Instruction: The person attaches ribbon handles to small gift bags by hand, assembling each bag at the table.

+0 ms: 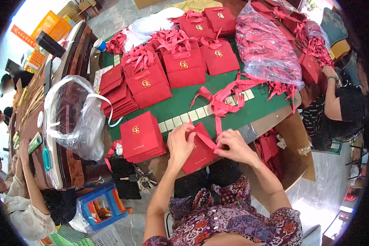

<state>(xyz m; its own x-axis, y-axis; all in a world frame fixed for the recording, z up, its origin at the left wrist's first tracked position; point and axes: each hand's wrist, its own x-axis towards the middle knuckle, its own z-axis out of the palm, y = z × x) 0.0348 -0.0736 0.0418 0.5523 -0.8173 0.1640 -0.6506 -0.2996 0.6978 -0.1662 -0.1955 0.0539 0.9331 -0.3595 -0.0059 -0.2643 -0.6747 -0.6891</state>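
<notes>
A small red paper gift bag (200, 154) with gold print lies at the near edge of the green table, in front of my body. My left hand (180, 144) is closed on its upper left corner, thumb over the front. A red ribbon (207, 140) runs slantwise across the top of this bag. My right hand (236, 146) pinches the ribbon at the bag's right side. Just beyond, a loose heap of red ribbons (223, 102) lies on the table. Left of my left hand stands a stack of flat red bags (141, 137). The fingertips of my left hand are partly hidden.
Rows of red bags with ribbon handles (184, 65) fill the table's far side. A clear plastic sack of ribbons (266, 45) lies at the far right. A clear bag (76, 119) hangs at the left by a wooden table. Keys (145, 180) hang below. Other people sit on both sides.
</notes>
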